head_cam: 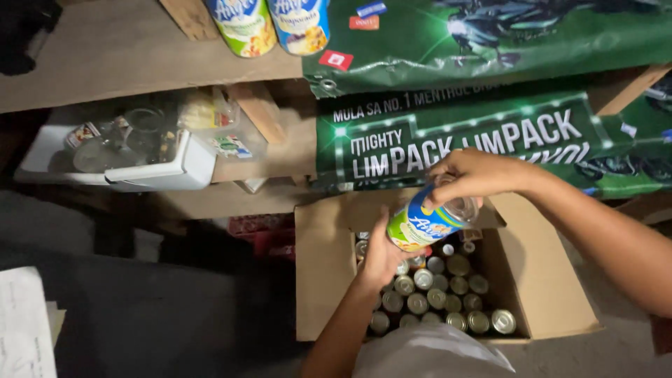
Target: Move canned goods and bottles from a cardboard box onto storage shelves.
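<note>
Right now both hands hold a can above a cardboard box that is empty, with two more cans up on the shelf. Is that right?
Not quite: the cardboard box is not empty. The head view shows many cans standing upright in it, tops up. The rest holds: the left hand and right hand hold a can above the box, and two more cans are on the shelf.
</note>
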